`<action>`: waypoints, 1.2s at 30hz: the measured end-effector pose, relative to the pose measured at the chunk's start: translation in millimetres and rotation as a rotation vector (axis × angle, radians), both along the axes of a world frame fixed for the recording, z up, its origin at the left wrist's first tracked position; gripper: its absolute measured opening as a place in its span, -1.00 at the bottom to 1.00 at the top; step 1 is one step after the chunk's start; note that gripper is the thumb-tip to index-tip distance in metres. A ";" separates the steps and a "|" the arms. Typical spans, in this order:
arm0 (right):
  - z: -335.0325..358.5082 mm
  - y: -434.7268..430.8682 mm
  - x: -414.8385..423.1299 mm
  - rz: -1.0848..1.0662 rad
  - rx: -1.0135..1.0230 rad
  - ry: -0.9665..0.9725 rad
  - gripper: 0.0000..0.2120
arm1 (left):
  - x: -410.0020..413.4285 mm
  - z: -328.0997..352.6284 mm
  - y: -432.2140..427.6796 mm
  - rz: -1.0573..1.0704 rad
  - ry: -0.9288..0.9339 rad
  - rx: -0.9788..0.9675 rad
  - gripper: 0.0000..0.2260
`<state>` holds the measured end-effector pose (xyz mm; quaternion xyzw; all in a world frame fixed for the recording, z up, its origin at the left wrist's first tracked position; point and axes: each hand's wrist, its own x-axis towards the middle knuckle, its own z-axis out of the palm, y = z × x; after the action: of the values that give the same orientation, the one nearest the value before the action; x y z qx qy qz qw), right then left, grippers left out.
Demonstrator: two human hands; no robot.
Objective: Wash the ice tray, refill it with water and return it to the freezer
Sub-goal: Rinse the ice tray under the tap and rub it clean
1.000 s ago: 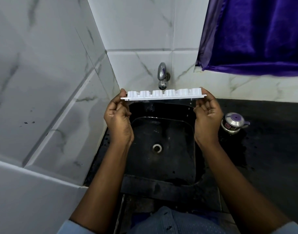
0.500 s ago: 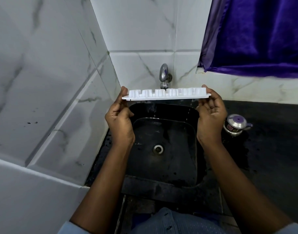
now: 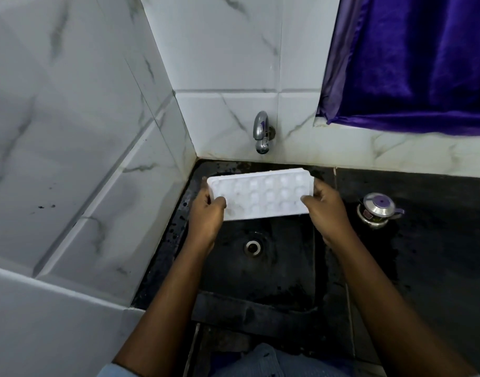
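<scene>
Both ends of the ice tray [image 3: 263,195] pinched in curled fingers [image 3: 219,203] — left hand [image 3: 206,217], right hand [image 3: 327,212] — above the sink [image 3: 288,257].

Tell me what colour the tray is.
White. The tray shows best in the head view, the only one.

Dim, soft light; wide-angle bowing at edges; slight blur throughout.

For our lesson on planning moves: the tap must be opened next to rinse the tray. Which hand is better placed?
Probably the right hand: the knob of the tap seems to sit on its right side, nearer that hand. The left hand, close to the wall, can hold the tray alone.
</scene>
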<state>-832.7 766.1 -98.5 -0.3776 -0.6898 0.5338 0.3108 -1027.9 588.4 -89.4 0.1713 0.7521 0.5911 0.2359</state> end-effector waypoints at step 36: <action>-1.3 143.1 -217.5 0.097 -0.537 -0.172 -0.84 | -105.1 -39.3 34.1 0.051 -0.776 0.448 -0.57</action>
<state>-1050.2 909.2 -99.8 -0.4567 -0.5648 0.6779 0.1141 -1133.0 622.5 -128.8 -0.0348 0.4653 0.7655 0.4431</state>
